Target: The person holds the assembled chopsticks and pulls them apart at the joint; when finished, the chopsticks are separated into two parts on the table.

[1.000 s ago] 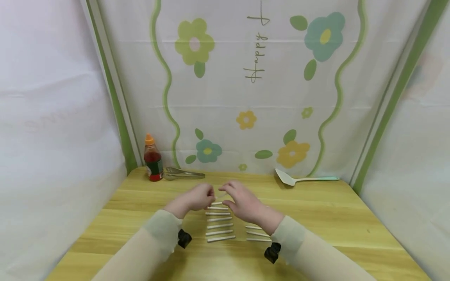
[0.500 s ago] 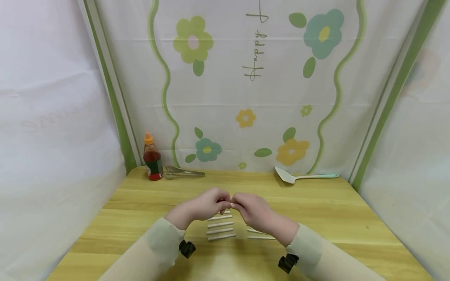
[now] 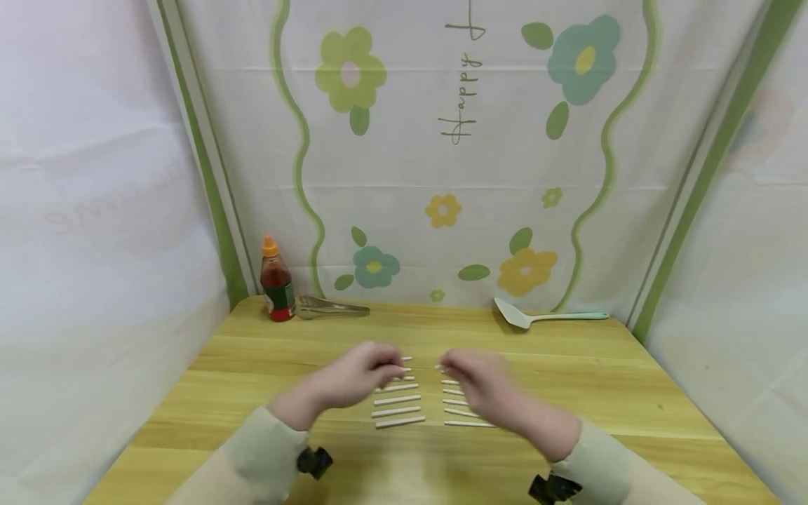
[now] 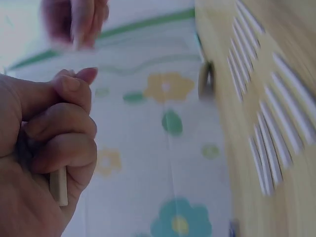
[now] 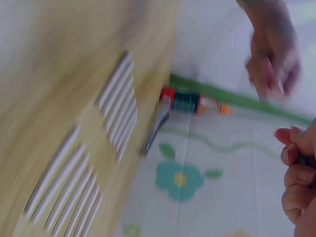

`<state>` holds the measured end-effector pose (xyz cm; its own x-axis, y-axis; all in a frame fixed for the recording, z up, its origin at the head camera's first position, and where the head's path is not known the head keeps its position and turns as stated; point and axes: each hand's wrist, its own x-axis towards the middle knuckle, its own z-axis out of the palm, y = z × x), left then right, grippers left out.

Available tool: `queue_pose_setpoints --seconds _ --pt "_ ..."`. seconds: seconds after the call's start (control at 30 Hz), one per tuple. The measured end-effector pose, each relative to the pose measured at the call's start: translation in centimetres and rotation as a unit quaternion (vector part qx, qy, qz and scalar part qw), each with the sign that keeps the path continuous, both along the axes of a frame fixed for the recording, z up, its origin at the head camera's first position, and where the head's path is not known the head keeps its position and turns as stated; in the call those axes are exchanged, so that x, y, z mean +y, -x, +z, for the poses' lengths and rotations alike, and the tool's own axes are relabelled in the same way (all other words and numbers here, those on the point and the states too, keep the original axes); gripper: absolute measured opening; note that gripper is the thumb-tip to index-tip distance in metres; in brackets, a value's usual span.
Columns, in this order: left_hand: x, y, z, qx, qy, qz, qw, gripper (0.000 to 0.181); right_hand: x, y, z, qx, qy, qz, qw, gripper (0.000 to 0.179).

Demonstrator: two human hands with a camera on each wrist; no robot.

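Observation:
My left hand (image 3: 360,376) has its fingers curled around a slim white stick; the stick's pale end (image 4: 58,190) pokes out below the curled fingers in the left wrist view, and the rest is hidden. Opposite it, my right hand (image 3: 482,386) pinches a small white piece whose tip (image 3: 438,367) shows at the fingertips. A gap separates the two hands, both raised over the table. Beneath them lie two rows of white sticks: a left row (image 3: 397,401) and a right row (image 3: 468,423), partly covered by the hands in the head view.
At the back left of the wooden table (image 3: 404,470) stands a red sauce bottle (image 3: 278,287) with an orange cap. Metal tongs (image 3: 334,308) lie beside it. A white spatula (image 3: 517,315) with a mint handle lies at the back right. A flowered curtain (image 3: 404,154) closes off the back.
The hands first came together at their fingertips above the rows, then drew apart sideways, left hand to the left and right hand to the right. More of both stick rows shows now.

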<state>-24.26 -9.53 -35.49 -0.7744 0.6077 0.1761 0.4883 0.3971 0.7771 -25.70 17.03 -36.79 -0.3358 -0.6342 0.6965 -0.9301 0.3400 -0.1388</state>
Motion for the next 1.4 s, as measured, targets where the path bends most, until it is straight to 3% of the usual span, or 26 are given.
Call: queue_pose_setpoints --seconds 0.1,0.2,0.27,0.4,0.5,0.57,0.67,0.8,0.93,1.17,1.4 --pt "-2.7 -0.1 -0.6 -0.009 0.008 0.054 0.9984 0.016 2.5 0.5 -0.2 -0.037 0.02 -0.055 0.9976 0.022" --pt "-3.4 -0.3 -1.4 -0.006 0.049 0.079 0.9956 0.02 4.4 0.5 -0.8 -0.091 -0.027 -0.095 0.991 0.022" --pt "-2.7 -0.4 -2.1 0.012 0.083 0.076 0.9936 0.022 4.9 0.4 -1.4 -0.126 -0.072 -0.102 0.9843 0.024" --pt "-0.5 -0.5 -4.3 0.05 0.121 0.041 0.9906 0.014 4.8 0.1 -2.9 -0.2 -0.126 -0.091 0.9674 0.025" --pt "1.1 -0.7 -6.0 0.086 0.176 0.035 0.98 0.021 4.3 -0.1 -4.2 -0.226 -0.155 -0.092 0.9572 0.014" --pt "2.1 -0.9 -7.0 0.121 0.224 0.045 0.966 0.028 4.0 -0.2 -5.0 -0.222 -0.183 -0.098 0.9527 0.016" --pt "3.2 -1.0 -8.0 0.166 0.276 0.06 0.9449 0.032 3.7 -0.3 -6.2 -0.182 -0.217 -0.102 0.9537 0.024" --pt "4.2 -1.0 -8.5 0.203 0.291 0.064 0.9328 0.031 3.3 -0.2 -7.2 -0.144 -0.229 -0.101 0.9575 0.027" --pt "4.8 -0.7 -8.7 0.217 0.297 0.073 0.9268 0.028 3.0 -0.1 -7.5 -0.169 -0.229 -0.105 0.9529 0.028" --pt "5.2 -0.5 -9.0 0.202 0.313 0.088 0.924 0.032 2.5 -0.1 -8.0 -0.198 -0.245 -0.126 0.9407 0.03" --pt "5.3 -0.2 -9.4 0.194 0.309 0.09 0.9267 0.031 2.8 -0.2 -8.5 -0.19 -0.237 -0.135 0.9432 0.033"
